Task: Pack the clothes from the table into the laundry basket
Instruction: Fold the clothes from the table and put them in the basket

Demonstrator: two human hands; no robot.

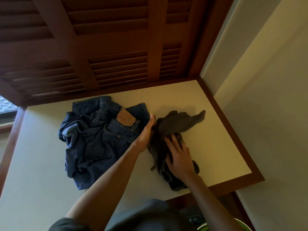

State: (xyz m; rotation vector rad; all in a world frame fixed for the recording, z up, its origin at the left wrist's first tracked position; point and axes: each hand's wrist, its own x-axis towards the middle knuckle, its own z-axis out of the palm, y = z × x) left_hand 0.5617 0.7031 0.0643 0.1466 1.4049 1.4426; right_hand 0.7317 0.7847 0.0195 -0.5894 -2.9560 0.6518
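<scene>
Both hands work a dark grey garment [175, 129] on the white table [208, 144]. The left hand [146, 132] stands on edge against the garment's left side, fingers [150, 120] straight and together, thumb side up; it presses the cloth and grips nothing that shows. The right hand [179, 157] lies palm down on the garment's lower half, fingers spread and slightly bent, tips sinking into the cloth; whether they pinch a fold I cannot tell.

One flap of the garment sticks out beyond the right fingertips toward the far right of the table, and its other end trails back under the right wrist to the near table edge. Jeans [98, 139] lie crumpled just left of the left fingers, their tan waist patch up, the denim touching or nearly touching the back of that hand. A green rim [202, 226] shows below the table's near edge, under the right forearm.
</scene>
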